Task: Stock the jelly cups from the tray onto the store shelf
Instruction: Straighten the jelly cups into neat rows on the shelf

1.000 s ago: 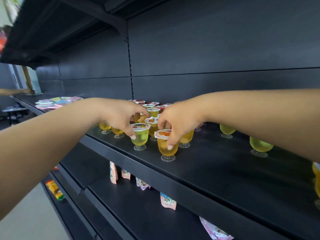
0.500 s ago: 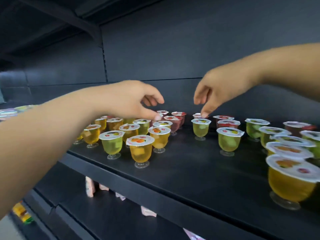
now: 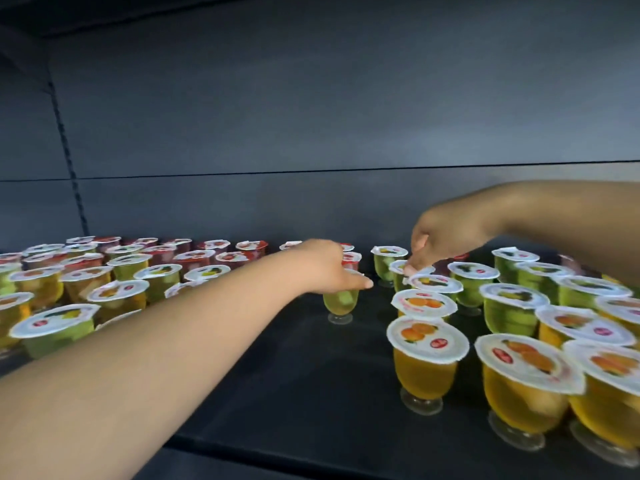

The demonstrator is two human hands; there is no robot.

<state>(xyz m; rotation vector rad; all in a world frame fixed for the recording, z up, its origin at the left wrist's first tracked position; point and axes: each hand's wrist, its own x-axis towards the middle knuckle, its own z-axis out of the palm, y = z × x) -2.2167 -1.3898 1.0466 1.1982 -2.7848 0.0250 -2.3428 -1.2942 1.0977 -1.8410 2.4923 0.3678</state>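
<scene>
Jelly cups (image 3: 425,358) crowd the dark store shelf (image 3: 311,375) in two clusters, left and right, with a bare strip of shelf between them. We see small clear footed goblets with white peel-off foil lids printed with fruit: orange jelly in the nearest ones, green further in, red at the back by the rear panel (image 3: 311,116). Our left hand (image 3: 325,268) reaches over a lone green cup (image 3: 341,303) standing upright in the gap, fingers curled round its top so the lid is hidden. Our right hand (image 3: 440,240) comes down on the right-hand cluster, thumb and fingertips pinching the lid edge of a green cup there (image 3: 403,271); motion blur keeps us from seeing that grip sharply.
</scene>
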